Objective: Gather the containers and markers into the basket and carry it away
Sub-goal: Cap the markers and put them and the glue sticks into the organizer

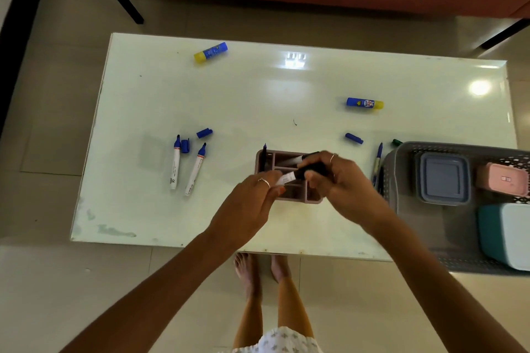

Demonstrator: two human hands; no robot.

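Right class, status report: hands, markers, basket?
Both hands on one marker above the organizer. Two uncapped markers lie left. Basket holds three containers.

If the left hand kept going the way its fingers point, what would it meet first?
Probably the right hand: the left hand points right and slightly away along the marker both grip, above the pink organiser. Depth is unclear.

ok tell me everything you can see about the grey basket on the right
The grey basket looks like plastic, with perforated walls and a lattice rim. It sits on the right end of the white table, partly overhanging the near edge and cut off by the frame. Inside lie a grey-blue lidded container, a pink one and a teal-and-white one. Neither hand touches it.
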